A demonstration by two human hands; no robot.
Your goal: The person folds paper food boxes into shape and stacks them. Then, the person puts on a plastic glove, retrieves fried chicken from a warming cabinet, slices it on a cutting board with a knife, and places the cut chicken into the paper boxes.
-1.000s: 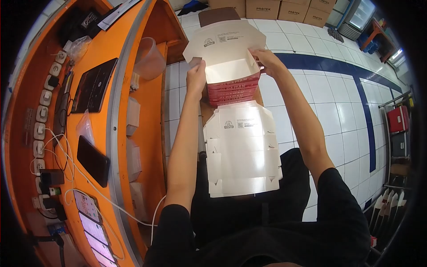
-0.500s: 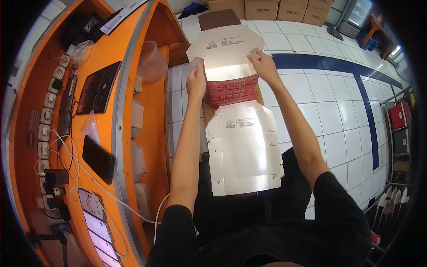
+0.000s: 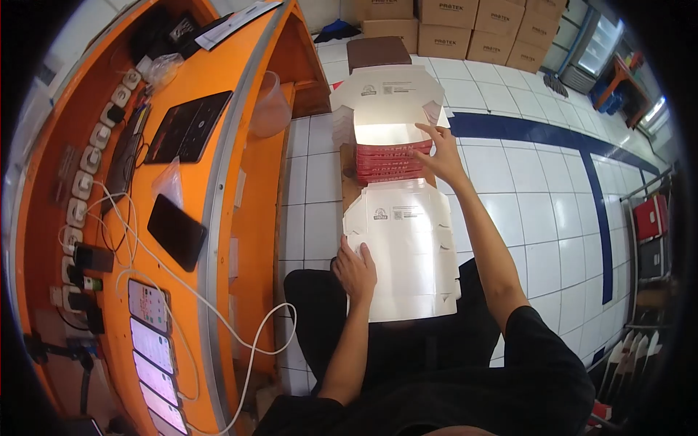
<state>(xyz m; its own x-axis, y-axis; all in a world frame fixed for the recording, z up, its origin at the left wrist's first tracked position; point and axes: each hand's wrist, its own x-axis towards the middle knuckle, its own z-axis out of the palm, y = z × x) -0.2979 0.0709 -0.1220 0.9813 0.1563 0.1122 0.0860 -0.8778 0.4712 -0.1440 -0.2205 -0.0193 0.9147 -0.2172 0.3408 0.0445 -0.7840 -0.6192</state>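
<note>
Cardboard (image 3: 403, 261) lies flat, long axis pointing forward; the left hand (image 3: 356, 273), nearer, rests on its left edge, thumb parted. Beyond, the right hand (image 3: 446, 156), fingers spread, is at the right side of the box stack (image 3: 385, 163); contact unclear.

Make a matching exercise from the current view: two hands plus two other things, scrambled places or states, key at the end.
Column 1
1. Left hand
2. Right hand
3. Tablet
4. Brown cartons

Column 2
A. On the orange desk
B. Fingers spread, at the right side of the red-sided box stack
C. Stacked at the far end of the floor
D. At the left edge of the white cardboard sheet

Pairs: 1-D, 2-B, 3-A, 4-C
</note>
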